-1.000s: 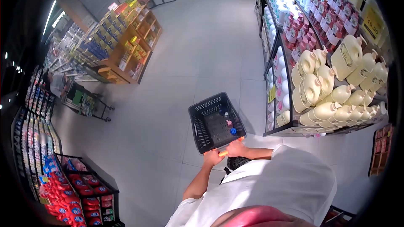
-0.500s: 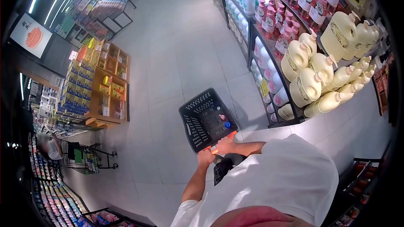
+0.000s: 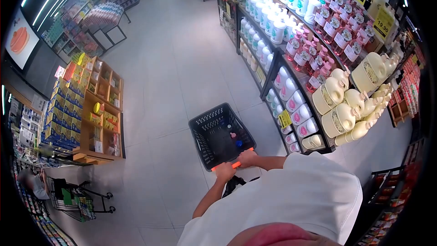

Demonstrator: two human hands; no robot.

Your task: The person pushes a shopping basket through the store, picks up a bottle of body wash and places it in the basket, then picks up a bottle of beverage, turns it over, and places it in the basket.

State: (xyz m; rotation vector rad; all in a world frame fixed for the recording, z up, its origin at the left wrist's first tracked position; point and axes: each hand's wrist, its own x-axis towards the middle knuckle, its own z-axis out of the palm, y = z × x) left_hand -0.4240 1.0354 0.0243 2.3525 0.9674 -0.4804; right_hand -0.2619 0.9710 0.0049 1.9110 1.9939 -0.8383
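Observation:
Below the middle of the view stands a black basket cart with an orange handle along its near edge. My left hand is closed around the handle on the left, and my right hand grips it further right, the two a short way apart. Inside the basket lie a few small items, among them a blue one and a pink one.
Shelves of white, pink and cream pump bottles rise close on the right. A wooden display with blue boxes stands left. At lower left, a person is beside a shopping cart. Tiled floor runs ahead between the displays.
The view has shifted, with more of the right-hand shelves and their price signs showing. The wooden display and the other cart sit further left and lower. Both my hands are still on the handle.

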